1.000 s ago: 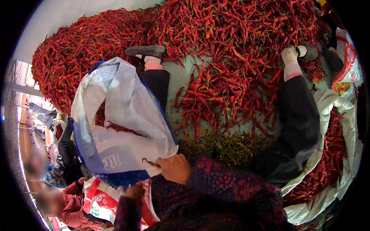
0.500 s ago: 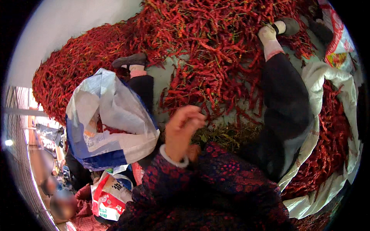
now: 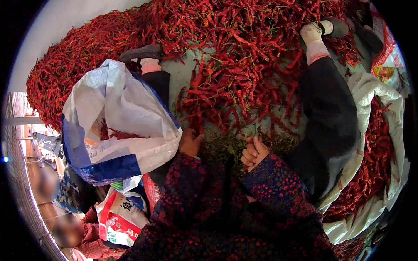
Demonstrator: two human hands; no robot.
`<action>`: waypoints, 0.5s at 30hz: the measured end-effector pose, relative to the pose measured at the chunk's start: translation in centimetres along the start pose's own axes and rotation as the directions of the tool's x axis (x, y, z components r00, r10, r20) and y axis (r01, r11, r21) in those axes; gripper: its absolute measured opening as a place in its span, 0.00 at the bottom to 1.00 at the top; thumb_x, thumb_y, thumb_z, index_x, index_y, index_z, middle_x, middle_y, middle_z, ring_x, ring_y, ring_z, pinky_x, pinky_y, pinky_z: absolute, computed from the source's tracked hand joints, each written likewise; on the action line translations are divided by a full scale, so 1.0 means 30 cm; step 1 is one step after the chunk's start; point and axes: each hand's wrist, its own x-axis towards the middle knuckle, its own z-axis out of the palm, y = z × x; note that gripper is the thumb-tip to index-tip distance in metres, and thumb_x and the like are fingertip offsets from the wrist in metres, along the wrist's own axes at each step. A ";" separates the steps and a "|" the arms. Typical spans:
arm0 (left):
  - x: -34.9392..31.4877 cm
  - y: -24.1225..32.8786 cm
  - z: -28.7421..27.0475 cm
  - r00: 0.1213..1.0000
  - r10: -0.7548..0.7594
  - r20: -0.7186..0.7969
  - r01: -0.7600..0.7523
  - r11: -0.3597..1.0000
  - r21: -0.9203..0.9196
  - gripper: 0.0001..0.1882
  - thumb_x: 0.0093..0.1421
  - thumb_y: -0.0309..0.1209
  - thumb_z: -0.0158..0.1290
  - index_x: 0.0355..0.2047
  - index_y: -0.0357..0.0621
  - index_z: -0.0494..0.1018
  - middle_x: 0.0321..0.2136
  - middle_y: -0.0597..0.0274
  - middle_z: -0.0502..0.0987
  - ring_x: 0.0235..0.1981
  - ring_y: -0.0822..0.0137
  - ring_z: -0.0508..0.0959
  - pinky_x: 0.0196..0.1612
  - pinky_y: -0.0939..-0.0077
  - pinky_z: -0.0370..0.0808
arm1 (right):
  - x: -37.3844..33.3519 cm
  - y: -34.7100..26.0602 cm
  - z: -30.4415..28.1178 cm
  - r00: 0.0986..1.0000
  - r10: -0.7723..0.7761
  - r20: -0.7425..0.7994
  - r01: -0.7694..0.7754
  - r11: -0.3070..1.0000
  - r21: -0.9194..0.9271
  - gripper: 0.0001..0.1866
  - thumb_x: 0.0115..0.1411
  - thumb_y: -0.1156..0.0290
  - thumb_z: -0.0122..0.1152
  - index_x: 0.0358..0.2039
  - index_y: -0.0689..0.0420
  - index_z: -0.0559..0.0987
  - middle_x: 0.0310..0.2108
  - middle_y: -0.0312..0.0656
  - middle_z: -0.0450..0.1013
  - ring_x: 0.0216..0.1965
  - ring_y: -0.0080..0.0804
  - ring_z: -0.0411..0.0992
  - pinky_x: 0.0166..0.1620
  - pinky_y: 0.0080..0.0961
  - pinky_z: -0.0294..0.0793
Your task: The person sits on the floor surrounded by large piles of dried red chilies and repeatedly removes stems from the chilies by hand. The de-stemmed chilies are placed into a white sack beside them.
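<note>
Red chillies (image 3: 244,74): dried, long and wrinkled, heaped loosely on the floor between the person's outstretched legs.
Green stems (image 3: 226,148): small dull-green pile, just beside both hands.
Woven sack (image 3: 122,117): white and blue, mouth open, chillies inside.

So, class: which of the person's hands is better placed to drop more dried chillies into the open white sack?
Probably the left hand: it sits right beside the white sack and touches the red chillies. The right hand is curled farther from the sack, over the greenish stems.
</note>
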 end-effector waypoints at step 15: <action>-0.012 0.277 -0.135 0.935 0.169 0.313 0.203 0.471 -0.859 0.08 0.49 0.30 0.54 0.27 0.38 0.71 0.21 0.68 0.72 0.22 0.79 0.70 0.24 0.82 0.67 | 0.054 0.007 0.078 0.978 -0.183 -0.098 0.151 0.952 -0.265 0.08 0.59 0.66 0.45 0.33 0.57 0.68 0.15 0.31 0.60 0.13 0.20 0.58 0.14 0.20 0.56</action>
